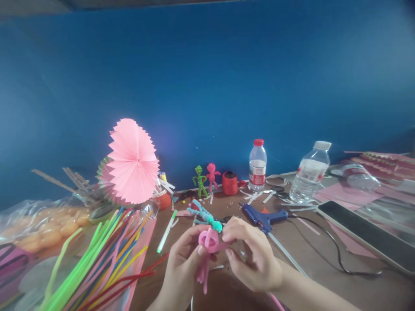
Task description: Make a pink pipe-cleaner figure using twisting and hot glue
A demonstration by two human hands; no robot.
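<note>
My left hand (186, 263) pinches a pink pipe cleaner figure (209, 241), a looped round part with several strands hanging below. A turquoise coiled pipe cleaner piece (214, 223) adjoins its top, with thin limbs reaching up and left; whether the two are joined I cannot tell. From the loop a pink strand runs right, between the thumb and fingers of my right hand (254, 255), which is curled closed around its end. Behind my right hand lies a blue glue gun (266, 218) with a clear glue stick. To the left is a green-capped white marker (167, 232).
Green (199, 181) and pink (212, 176) pipe cleaner figures stand at the back beside a red thread spool (230, 183). Two bottles (257, 166) (309, 175) and a phone (366, 235) are right. Loose pipe cleaners (87, 263) and a pink paper fan (133, 162) are left.
</note>
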